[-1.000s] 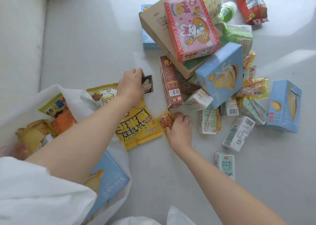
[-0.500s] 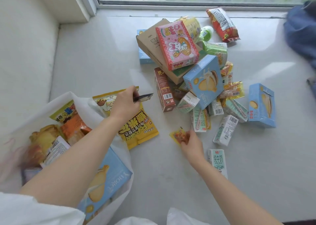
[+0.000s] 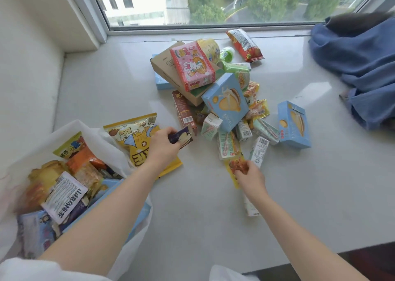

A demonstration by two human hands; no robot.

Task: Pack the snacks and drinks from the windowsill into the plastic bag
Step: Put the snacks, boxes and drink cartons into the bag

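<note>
Left hand: the left hand pinches a small dark packet between thumb and curled fingers, above the top edge of the yellow popcorn bag.
Right hand: the right hand has its fingers curled round a small orange-and-yellow snack sachet, close above the sill.
Plastic bag: the white plastic bag lies open at the left, its mouth toward the sill's middle; snack packets fill it, and the yellow popcorn bag lies over its rim.
Snack pile: it sits at the middle of the windowsill; a pink rabbit box lies tilted on a brown carton, with a blue biscuit box leaning just below.
Drinks: small milk cartons lie tumbled at the pile's near edge; one carton touches the right hand's sachet side.
Outliers: a second blue box stands apart at the right; a red chip bag lies near the window frame.
Open room: bare sill shows between wall and pile, and along the near edge.
Right edge: blue cloth is heaped there.
Writing: Chinese characters on a white packet label in the bag; barcodes on the cartons; other print too blurred to read.
</note>
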